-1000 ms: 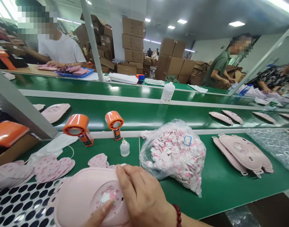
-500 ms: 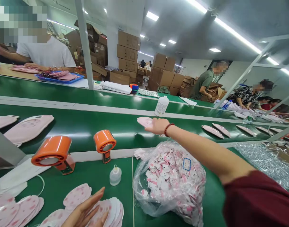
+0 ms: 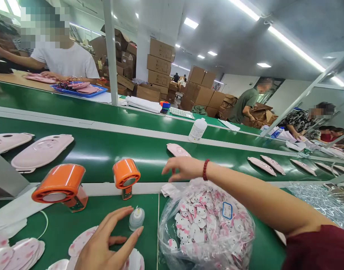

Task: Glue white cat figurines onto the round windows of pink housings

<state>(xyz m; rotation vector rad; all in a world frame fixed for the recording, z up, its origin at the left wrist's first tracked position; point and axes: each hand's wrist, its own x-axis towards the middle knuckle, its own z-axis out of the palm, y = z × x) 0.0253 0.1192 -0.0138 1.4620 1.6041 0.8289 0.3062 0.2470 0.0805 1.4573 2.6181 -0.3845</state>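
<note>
Green, glossy conveyor belt (image 3: 132,148) runs across the whole view, and a green worktable (image 3: 151,210) lies on the near side of it. Beyond, brown cardboard boxes (image 3: 160,63) rise in stacks. At the far left sits a co-worker in a white T-shirt (image 3: 67,60); to the right, another in a green shirt (image 3: 243,103) leans forward.

On the worktable slumps a clear plastic bag (image 3: 208,221), full of small white-and-pink cat-face pieces and marked with a blue-edged label. One pink shell (image 3: 177,150) lies on the belt just past the right hand; two pink shells (image 3: 42,150) rest at the left, and a spaced row of them (image 3: 261,166) at the right. Two orange devices with round heads, a nearer one (image 3: 59,183) and a farther one (image 3: 126,173), stand at the table's far edge.

The right hand (image 3: 185,168) hovers over the belt, fingers loosely parted and bent down, gripping nothing; whether it touches the shell cannot be told. The left hand (image 3: 104,236) is spread wide above pink-patterned ovals (image 3: 82,240), thumb and forefinger apart around a small translucent bottle (image 3: 136,219); contact is unclear. Dark red beads (image 3: 206,170) circle the right wrist.
</note>
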